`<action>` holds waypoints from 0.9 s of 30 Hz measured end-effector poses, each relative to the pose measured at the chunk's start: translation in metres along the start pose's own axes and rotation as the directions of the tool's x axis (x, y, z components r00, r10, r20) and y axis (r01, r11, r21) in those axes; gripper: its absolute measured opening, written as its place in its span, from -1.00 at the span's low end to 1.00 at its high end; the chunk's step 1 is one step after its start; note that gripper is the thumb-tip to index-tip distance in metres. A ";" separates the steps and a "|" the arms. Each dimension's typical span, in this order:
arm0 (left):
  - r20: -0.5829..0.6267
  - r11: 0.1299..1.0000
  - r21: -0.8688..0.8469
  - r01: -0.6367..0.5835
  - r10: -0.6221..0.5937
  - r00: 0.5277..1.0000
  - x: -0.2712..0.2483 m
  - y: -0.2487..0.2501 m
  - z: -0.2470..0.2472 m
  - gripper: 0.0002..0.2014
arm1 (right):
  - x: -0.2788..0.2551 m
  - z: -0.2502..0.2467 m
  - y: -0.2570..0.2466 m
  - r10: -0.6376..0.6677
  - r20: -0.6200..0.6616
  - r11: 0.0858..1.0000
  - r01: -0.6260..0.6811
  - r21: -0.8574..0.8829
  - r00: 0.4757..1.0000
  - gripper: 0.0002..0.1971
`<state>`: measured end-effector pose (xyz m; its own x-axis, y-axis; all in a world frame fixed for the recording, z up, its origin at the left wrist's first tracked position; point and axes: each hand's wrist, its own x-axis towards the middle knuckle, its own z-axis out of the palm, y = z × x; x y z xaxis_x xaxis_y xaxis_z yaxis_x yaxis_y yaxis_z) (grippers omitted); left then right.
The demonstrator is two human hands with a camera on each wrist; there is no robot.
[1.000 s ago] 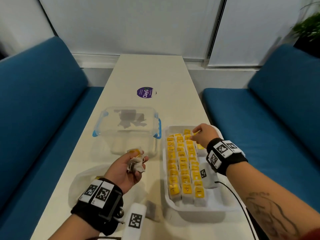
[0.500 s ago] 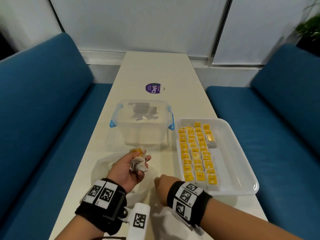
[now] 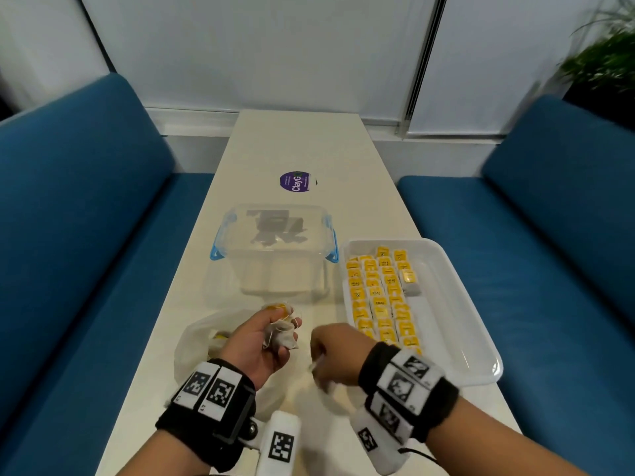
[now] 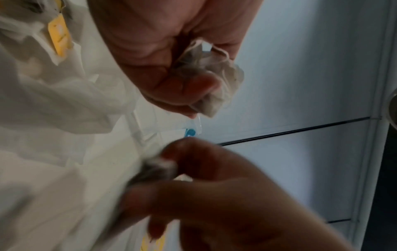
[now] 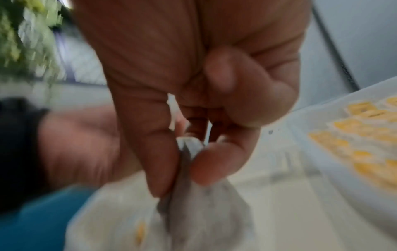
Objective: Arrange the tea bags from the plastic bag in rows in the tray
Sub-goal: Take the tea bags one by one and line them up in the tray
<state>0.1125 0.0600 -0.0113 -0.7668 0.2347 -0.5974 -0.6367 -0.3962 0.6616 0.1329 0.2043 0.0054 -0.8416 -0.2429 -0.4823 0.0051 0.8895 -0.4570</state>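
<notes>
My left hand (image 3: 261, 338) grips a small bunch of tea bags (image 3: 280, 333) with a yellow tag poking out at the top; the left wrist view shows the crumpled bags (image 4: 214, 74) between its curled fingers. My right hand (image 3: 330, 355) is just right of it, over the thin plastic bag (image 3: 196, 341), and pinches one tea bag (image 5: 189, 169) between thumb and forefinger. The white tray (image 3: 457, 324) to the right holds three rows of yellow-tagged tea bags (image 3: 381, 297) along its left side.
A clear lidded box with blue clips (image 3: 275, 249) stands behind the hands, left of the tray. A purple round sticker (image 3: 295, 182) lies farther back on the narrow white table. Blue benches (image 3: 68, 235) flank both sides.
My right hand left the far end of the tray, came back toward me to the plastic bag beside my left hand, and now pinches a tea bag. The left hand stayed put.
</notes>
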 end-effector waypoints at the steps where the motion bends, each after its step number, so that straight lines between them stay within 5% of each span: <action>1: -0.014 1.000 0.001 0.003 -0.003 1.000 0.001 -0.001 0.002 -0.92 | -0.007 -0.013 0.001 -0.013 -0.073 0.994 0.021 0.108 0.997 -0.70; 3: -0.029 1.000 -0.002 0.013 -0.013 1.000 0.005 -0.003 0.009 -0.92 | -0.017 -0.037 0.005 -0.049 -0.243 0.949 0.121 0.292 0.969 -0.66; 7: 0.013 0.999 0.005 0.048 -0.048 0.999 0.009 -0.010 0.033 -0.90 | -0.017 -0.062 0.020 -0.101 -0.553 0.782 0.410 0.470 0.827 -0.59; 9: 0.074 0.998 -0.032 0.059 -0.057 0.996 0.011 -0.012 0.048 -0.85 | -0.012 -0.059 0.028 -0.110 -0.630 0.742 0.485 0.463 0.769 -0.54; 12: 0.118 0.993 -0.118 0.015 -0.001 0.993 0.016 -0.010 0.065 -0.75 | -0.005 -0.047 0.041 -0.182 -0.711 0.797 0.525 0.297 0.679 -0.63; 14: 0.114 0.990 -0.133 -0.042 0.057 0.992 0.021 -0.009 0.073 -0.90 | -0.004 -0.042 0.050 -0.244 -0.735 0.808 0.551 0.206 0.633 -0.80; 17: 0.088 0.991 -0.066 -0.115 0.121 0.989 0.029 -0.007 0.078 -0.79 | -0.010 -0.042 0.063 -0.223 -0.657 0.789 0.530 0.313 0.720 -0.78; 22: 0.066 0.942 0.230 -0.247 0.238 0.969 0.038 -0.007 0.089 -0.78 | 0.000 -0.064 0.079 0.034 -0.458 0.665 0.322 0.674 0.888 -0.74; 24: 0.101 0.911 0.291 -0.291 0.274 0.957 0.040 -0.007 0.096 -0.81 | 0.006 -0.072 0.085 0.000 -0.419 0.722 0.290 0.628 0.908 -0.75; 27: 0.088 0.911 0.272 -0.311 0.298 0.950 0.044 -0.004 0.104 -0.86 | 0.008 -0.082 0.090 -0.022 -0.409 0.689 0.310 0.655 0.912 -0.78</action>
<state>0.0730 0.1642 0.0071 -0.9259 0.1827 -0.3307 -0.3635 -0.1920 0.9116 0.0822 0.3144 0.0210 -0.9888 -0.0830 -0.1242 0.0960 0.2839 -0.9540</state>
